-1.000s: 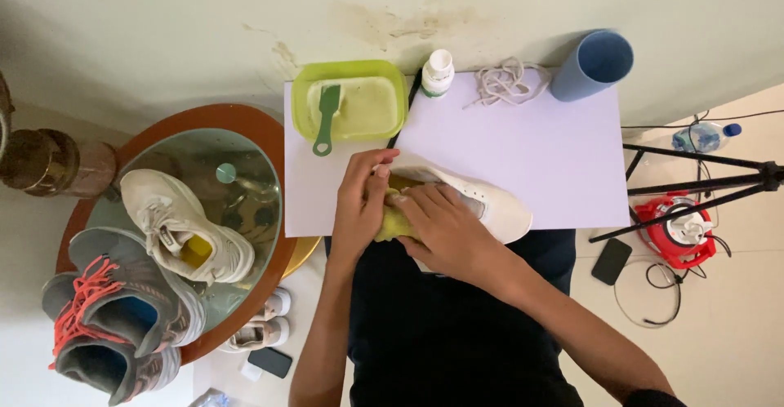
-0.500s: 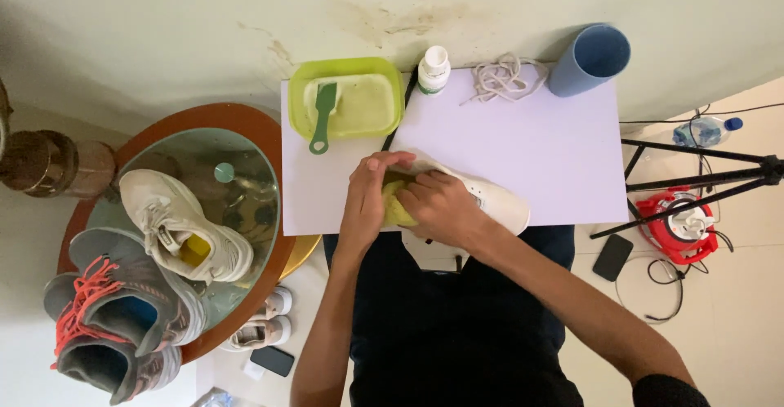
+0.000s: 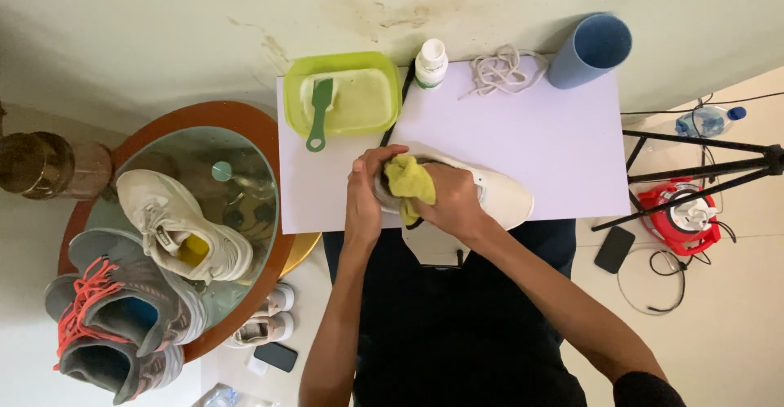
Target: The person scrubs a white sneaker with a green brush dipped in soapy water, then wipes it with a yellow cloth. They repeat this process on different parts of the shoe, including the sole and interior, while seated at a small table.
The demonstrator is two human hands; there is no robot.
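**Desk:** What do the hands show, seen from above?

**Photographer:** A person seated at a white table grips a white sneaker lying on its side at the near edge of the tabletop, toe pointing to their right. The left hand is clamped around the heel end. The right hand is closed on a yellow-green cloth, pressing it against the shoe's opening. The two hands sit just beside each other, the cloth between them.

**Desk:** And around them?

**Photographer:** At the far edge of the table stands a lime-green tub with a green-handled brush resting across it. Beside that is a small white bottle, then a loose tangle of white laces, then a blue cup lying tipped at the corner. To the person's left, a round glass-topped side table carries another white sneaker and a pair of grey shoes with orange laces. A black tripod stands on the floor to the right.
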